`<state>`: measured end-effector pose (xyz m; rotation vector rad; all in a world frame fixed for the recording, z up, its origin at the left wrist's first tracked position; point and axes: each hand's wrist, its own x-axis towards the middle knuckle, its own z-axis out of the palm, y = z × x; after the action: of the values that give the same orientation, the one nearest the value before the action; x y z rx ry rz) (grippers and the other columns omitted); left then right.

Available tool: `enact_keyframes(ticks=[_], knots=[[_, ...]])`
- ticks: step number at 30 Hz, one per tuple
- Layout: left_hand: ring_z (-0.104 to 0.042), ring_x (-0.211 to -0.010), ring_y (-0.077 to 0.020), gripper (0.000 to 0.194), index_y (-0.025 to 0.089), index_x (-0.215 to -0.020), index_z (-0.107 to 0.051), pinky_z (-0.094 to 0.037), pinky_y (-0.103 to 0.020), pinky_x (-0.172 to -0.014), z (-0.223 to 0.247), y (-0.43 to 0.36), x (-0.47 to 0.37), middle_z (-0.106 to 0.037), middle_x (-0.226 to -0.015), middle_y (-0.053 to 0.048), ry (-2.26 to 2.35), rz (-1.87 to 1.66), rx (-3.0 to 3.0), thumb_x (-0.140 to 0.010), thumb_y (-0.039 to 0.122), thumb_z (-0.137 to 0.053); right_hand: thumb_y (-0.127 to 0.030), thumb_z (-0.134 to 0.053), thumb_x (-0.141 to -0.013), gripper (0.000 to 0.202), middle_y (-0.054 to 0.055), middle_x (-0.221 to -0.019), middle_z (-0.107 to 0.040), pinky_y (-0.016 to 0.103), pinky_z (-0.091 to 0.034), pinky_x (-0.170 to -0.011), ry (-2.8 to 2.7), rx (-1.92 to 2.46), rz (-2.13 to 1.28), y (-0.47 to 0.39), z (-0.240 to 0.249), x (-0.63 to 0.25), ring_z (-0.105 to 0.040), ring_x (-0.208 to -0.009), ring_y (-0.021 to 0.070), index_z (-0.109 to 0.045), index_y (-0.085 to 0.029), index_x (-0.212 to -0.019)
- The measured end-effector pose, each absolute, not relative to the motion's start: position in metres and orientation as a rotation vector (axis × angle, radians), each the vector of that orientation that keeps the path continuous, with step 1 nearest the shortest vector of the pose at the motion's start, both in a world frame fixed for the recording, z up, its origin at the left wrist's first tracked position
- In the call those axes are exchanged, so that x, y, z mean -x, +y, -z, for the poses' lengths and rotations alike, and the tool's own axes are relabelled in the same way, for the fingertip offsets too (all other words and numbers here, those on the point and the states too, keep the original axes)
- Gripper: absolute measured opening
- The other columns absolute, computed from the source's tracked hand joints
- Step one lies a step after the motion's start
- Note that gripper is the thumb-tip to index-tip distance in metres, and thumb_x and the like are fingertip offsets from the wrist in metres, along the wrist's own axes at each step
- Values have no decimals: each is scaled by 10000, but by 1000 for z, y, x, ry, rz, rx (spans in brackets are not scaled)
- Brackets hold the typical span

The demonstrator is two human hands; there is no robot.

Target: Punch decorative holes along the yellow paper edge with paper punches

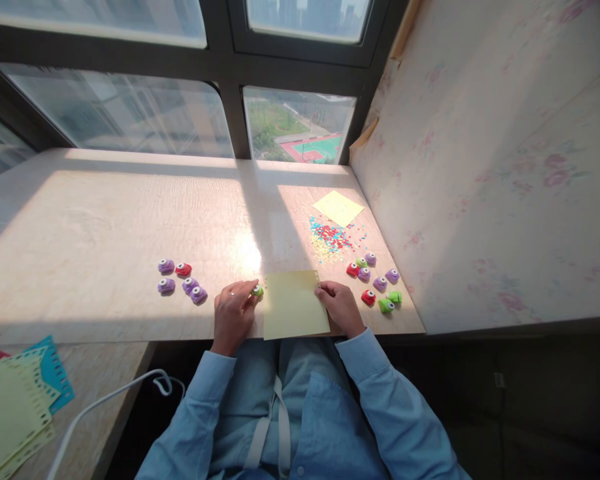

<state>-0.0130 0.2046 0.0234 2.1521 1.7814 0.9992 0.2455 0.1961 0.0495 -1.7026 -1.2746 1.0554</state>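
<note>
A pale yellow sheet of paper (296, 305) lies at the front edge of the wooden sill, with small punched marks near its upper corners. My left hand (234, 312) is closed on a small green punch (258, 291) beside the sheet's left edge. At the opposite edge, my right hand (341, 305) pinches the paper between thumb and fingers. Several purple punches and a red punch (183, 269) sit to the left. More purple, red and green punches (387, 305) stand to the right of my right hand.
Red, blue and yellow paper bits (330, 239) are scattered behind the sheet, near a yellow paper (339, 208). Punched sheets (15, 407) lie on the lower left surface beside a white cable (100, 401). A papered wall (480, 200) bounds the right side.
</note>
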Motion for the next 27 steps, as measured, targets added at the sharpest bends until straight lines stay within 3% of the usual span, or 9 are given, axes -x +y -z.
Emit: enact_keyframes(ticks=[8, 20, 24, 27], knots=[[-619, -1115, -278, 297, 261, -1143, -718, -443, -451, -951, -25, 205, 12, -732, -1160, -69, 1795, -988, -2148, -901, 265, -545, -387, -588, -796, 294, 49, -846, -775, 354, -536, -760, -1312, 1721, -1023, 196, -49, -244, -699, -820, 245, -774, -180, -889], [-614, -1087, -291, 315, 253, -1124, -746, -423, -437, -942, -22, 204, 13, -727, -1078, -76, 1797, -975, -2128, -927, 432, -579, -432, -611, -810, 338, 71, -879, -772, 376, -546, -777, -1303, 1641, -1130, 199, -46, -241, -704, -851, 266, -766, -159, -935], [-615, -1081, -293, 325, 235, -1122, -742, -421, -435, -936, -24, 203, 13, -729, -1049, -77, 1780, -984, -2096, -944, 436, -559, -428, -624, -847, 400, 107, -932, -744, 418, -551, -835, -1445, 1716, -848, 197, -50, -244, -682, -824, 257, -733, -142, -1104], [-626, -1042, -282, 351, 213, -1167, -715, -418, -437, -942, -25, 202, 13, -733, -1002, -69, 1768, -1003, -2045, -956, 439, -549, -403, -633, -882, 427, 141, -1046, -707, 465, -529, -931, -1623, 1672, -488, 192, -55, -245, -656, -969, 290, -684, -156, -1227]])
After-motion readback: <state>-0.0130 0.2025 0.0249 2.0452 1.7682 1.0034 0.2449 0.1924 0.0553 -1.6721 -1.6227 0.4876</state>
